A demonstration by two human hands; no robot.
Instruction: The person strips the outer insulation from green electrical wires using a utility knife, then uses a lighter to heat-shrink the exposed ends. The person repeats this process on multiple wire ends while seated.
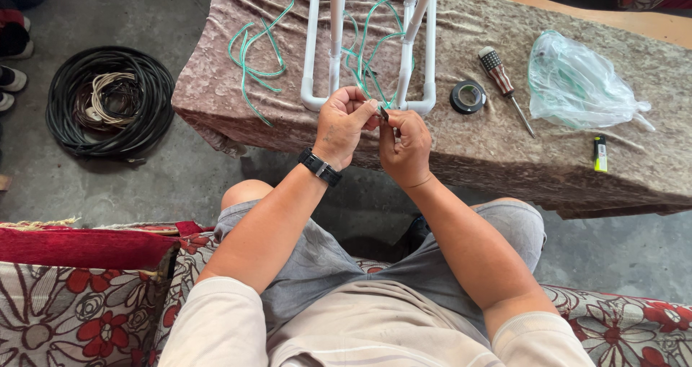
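We sit at the long bench [504, 143] draped in a mottled brown cloth, the white plastic pipe frame [336, 42] standing on it, threaded with thin green wire [254, 57]. Our left hand [344, 122] and right hand [404, 149] meet at the frame's near edge, both pinched narrow on a small dark piece [383, 112] too tiny to identify. We judge this fine fitting work at the wire's end; next calls for steady fingertips.
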